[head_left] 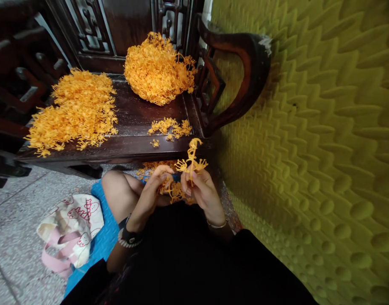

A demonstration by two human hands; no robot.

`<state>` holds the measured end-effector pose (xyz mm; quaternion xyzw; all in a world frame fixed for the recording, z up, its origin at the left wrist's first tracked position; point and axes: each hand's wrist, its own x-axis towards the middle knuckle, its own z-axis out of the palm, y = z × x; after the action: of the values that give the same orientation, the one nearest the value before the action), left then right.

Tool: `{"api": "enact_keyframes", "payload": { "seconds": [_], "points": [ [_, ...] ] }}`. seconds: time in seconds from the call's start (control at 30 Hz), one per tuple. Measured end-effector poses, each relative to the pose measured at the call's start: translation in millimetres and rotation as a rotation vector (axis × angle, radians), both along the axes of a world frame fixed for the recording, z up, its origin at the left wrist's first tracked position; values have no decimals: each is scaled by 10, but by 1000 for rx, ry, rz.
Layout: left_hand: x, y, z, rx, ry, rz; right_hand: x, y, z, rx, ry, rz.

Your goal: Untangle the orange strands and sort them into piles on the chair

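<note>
Right hand (202, 186): pinches a sprig (192, 159) before the bench (134, 116).
Left hand (153, 186): beside bits (176, 195); grip cannot be told.
Piles (158, 70): on the bench.
Progress: seemingly partway; piles done or waiting, unclear.

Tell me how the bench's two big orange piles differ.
The left pile lies low and spread out; the right pile is heaped into a rounded mound. The left pile reaches the front edge of the bench, while the right pile sits farther back. Both are orange, with a spindly, tangled look.
</note>
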<state>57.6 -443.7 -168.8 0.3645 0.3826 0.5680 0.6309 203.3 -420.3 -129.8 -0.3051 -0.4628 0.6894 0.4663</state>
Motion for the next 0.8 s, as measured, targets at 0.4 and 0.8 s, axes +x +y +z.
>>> {"api": "enact_keyframes", "payload": {
  "seconds": [0.4, 0.8],
  "points": [
    [-190, 59, 204, 620, 847, -8, 30, 73, -215, -109, -128, 26],
    [-475, -150, 427, 995, 1312, -88, 252, 157, -31, 107, -189, 135]
  ]
}}
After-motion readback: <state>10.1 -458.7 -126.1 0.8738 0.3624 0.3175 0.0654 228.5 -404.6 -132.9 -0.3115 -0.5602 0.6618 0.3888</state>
